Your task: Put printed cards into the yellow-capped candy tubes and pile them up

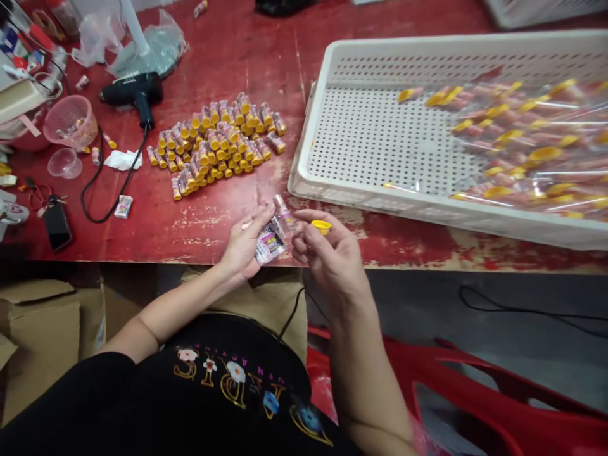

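Observation:
My left hand (243, 248) is closed around several small printed plastic wrappers (272, 246), its thumb lying across the top of them. A clear little tube with printing (284, 214) stands tilted between my two hands; I cannot tell which hand bears it. Between thumb and forefinger, my right hand (337, 256) pinches a yellow cap (321, 226), while its other fingers curl close to the tube. Beyond my hands lies a pile of small printed tubes with yellow caps (216, 142) on the red table (228, 218).
A white perforated tray (370, 136) at the right holds larger clear, yellow-ended packages (527, 136). At the left lie a black heat gun (135, 94) with its cord, a pink basket (71, 123), a clear cup (65, 163), a tissue (123, 159) and a phone (57, 225).

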`<control>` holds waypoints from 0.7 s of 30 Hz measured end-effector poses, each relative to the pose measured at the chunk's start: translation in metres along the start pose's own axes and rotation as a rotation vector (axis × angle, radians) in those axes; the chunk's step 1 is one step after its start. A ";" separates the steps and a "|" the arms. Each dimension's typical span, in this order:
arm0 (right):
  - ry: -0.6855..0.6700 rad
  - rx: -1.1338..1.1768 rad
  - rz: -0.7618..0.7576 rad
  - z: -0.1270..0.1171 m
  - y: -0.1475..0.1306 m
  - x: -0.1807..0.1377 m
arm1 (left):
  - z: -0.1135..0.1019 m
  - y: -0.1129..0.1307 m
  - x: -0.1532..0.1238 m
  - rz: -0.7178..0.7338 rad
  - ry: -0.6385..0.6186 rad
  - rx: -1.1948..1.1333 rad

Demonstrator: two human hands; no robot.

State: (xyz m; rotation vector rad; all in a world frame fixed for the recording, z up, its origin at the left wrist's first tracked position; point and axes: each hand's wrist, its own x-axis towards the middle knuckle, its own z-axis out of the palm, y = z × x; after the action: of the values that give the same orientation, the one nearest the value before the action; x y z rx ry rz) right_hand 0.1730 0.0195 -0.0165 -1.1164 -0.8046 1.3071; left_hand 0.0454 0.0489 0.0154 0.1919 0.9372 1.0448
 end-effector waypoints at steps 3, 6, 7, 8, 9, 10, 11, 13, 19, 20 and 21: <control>0.047 -0.024 -0.027 0.003 -0.004 -0.007 | 0.002 0.001 -0.005 -0.006 0.008 0.002; 0.135 0.044 -0.156 0.006 -0.012 -0.017 | 0.002 0.002 -0.004 -0.039 0.028 -0.011; 0.164 0.063 -0.215 0.006 -0.015 -0.021 | 0.002 0.003 -0.003 -0.059 0.042 -0.021; 0.190 0.069 -0.276 0.006 -0.018 -0.026 | 0.001 0.003 -0.001 -0.082 0.056 -0.034; 0.210 0.059 -0.331 0.006 -0.020 -0.030 | 0.001 0.003 0.000 -0.108 0.068 -0.050; 0.229 0.042 -0.379 0.006 -0.021 -0.035 | 0.001 0.003 0.001 -0.131 0.074 -0.069; 0.244 0.019 -0.416 0.006 -0.021 -0.039 | 0.001 0.002 0.001 -0.151 0.075 -0.089; 0.267 -0.029 -0.452 0.008 -0.017 -0.044 | 0.003 0.000 0.000 -0.185 0.055 -0.119; 0.363 -0.013 -0.580 0.014 0.010 -0.045 | 0.002 -0.009 -0.007 -0.241 -0.037 -0.104; 0.410 -0.030 -0.612 0.015 0.013 -0.045 | 0.001 -0.011 -0.008 -0.248 -0.042 -0.098; 0.459 -0.063 -0.646 0.015 0.015 -0.046 | 0.000 -0.012 -0.008 -0.253 -0.042 -0.092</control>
State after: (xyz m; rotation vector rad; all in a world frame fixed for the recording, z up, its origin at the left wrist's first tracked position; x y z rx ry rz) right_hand 0.1477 -0.0247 -0.0200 -1.0294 -0.7689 0.4670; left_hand 0.0519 0.0361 0.0137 0.0177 0.8487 0.8447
